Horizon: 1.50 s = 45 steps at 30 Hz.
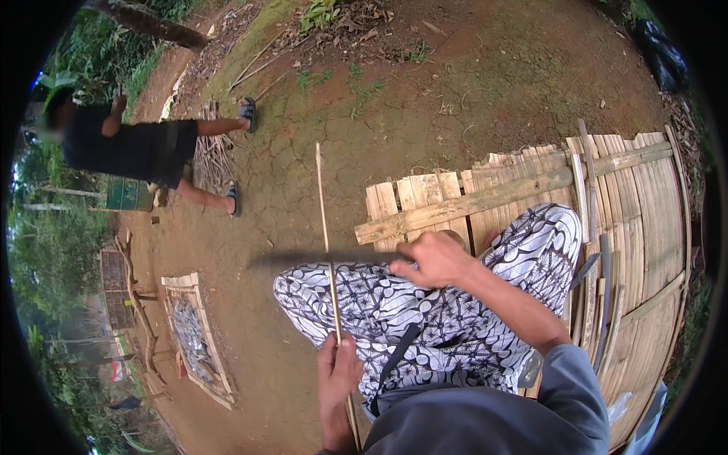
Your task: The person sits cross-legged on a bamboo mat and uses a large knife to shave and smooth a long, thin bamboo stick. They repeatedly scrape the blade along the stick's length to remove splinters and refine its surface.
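A long, thin, pale stick [322,201] runs upright through the middle of the view, beside my patterned trouser leg. My left hand [339,370] is closed around its lower part, the thumb along the stick. In my right hand [437,260], fingers wrapped, is a machete [299,259]; its dark blade points left and is smeared by motion. The blade crosses the stick above my left hand, over my knee; whether it touches the stick I cannot tell. My right fist mostly hides the handle.
I sit on a bamboo slat platform [493,186], with loose strips [599,303] lying at its right. Bare ground [280,174] spreads ahead. At far left stands another person [129,144] near a bundle of sticks [216,155]. A wood-framed bed of grey material [189,334] lies lower left.
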Each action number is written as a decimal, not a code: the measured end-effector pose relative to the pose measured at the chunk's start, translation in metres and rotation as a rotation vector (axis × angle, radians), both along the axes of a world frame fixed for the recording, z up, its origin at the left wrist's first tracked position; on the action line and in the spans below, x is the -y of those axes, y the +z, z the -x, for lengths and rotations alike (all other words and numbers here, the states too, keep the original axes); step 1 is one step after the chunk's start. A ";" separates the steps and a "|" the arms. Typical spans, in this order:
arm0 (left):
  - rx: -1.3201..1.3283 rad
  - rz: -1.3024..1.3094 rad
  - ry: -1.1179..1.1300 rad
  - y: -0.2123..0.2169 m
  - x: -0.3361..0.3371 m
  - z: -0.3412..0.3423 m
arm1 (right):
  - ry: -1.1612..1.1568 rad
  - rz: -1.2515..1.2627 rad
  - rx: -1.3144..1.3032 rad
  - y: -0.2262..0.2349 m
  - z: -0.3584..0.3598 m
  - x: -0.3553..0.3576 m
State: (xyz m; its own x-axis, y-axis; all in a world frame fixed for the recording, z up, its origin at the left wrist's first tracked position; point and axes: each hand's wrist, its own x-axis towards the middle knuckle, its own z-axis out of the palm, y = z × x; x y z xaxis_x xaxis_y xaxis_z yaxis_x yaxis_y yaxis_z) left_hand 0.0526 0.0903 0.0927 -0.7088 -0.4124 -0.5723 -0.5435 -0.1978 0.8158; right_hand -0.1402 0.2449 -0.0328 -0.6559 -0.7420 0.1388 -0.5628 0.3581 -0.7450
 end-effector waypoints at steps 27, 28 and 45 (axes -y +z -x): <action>-0.094 -0.052 -0.062 0.008 0.011 -0.006 | 0.002 0.034 -0.068 -0.005 0.002 0.000; -0.092 -0.035 -0.049 0.008 0.010 -0.001 | 0.051 0.060 -0.137 -0.005 -0.008 0.005; -0.245 0.086 -0.102 0.006 0.001 0.006 | -0.387 -0.139 0.242 0.004 0.018 -0.007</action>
State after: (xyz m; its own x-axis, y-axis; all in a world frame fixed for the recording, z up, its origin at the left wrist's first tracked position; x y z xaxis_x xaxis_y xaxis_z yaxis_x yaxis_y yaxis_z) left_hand 0.0464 0.0890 0.0989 -0.8619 -0.3719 -0.3448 -0.3418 -0.0764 0.9367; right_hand -0.1585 0.2514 -0.0288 -0.8891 -0.4371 -0.1357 -0.1840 0.6129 -0.7684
